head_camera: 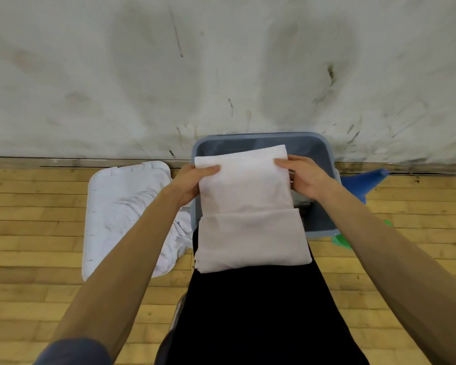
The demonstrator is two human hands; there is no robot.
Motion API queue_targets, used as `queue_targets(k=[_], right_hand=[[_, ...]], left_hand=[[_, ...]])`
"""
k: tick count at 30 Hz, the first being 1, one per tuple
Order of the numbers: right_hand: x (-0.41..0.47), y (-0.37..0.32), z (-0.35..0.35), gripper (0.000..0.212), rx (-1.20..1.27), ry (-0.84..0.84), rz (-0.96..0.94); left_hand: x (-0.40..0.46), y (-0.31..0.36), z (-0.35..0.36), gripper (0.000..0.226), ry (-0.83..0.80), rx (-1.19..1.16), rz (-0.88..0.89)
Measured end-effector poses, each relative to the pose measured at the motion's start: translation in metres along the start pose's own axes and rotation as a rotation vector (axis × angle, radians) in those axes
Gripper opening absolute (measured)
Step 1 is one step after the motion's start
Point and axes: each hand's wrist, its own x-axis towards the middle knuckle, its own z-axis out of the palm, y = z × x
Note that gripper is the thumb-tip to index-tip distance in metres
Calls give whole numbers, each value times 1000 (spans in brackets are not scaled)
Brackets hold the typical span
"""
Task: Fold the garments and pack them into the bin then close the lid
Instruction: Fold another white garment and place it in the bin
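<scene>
Wood floor [50, 206], hands gripping garment [248, 206] edges

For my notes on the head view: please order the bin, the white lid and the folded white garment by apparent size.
1. white lid
2. bin and folded white garment: unsure, since the garment is nearer and hides much of the bin.

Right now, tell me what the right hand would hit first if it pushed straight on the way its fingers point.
The right hand points leftward across the folded white garment it grips; past that cloth, probably the left hand, though depth is unclear.
</scene>
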Motion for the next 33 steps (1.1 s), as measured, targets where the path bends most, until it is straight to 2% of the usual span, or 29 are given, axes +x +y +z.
queue_targets(k=[5,9,13,15,17,19,23,27,29,31,33], right_hand=[[-30,-3,-3,19,59,-36,-161],[-70,13,-4,20,43,3,-337],[-107,46,-8,24,-40,38,-448],[-123,65,-14,37,-83,19,-445],[-135,83,-21,45,-105,6,-427],[-145,100,-27,40,-137,7,-420],[-163,116,-31,36,-169,19,-402],[-172,124,-33,23,-186,2,-394],[-173,129,-34,20,-225,11,-365],[-174,132,-34,21,-249,20,-340],[-174,133,-32,25,-220,33,-299]], left_hand=[[-35,5,-1,36,-25,1,167],[-73,-4,3,17,-34,9,312],[-108,-27,5,14,11,201,522],[-123,-44,4,14,21,292,593],[-134,-61,3,20,20,321,618],[-143,-78,1,28,38,351,617],[-154,-104,-3,22,77,370,624],[-168,-114,0,27,117,448,659],[-171,-118,0,20,111,493,673],[-172,-121,-4,11,105,575,640],[-172,-125,-8,18,100,587,577]])
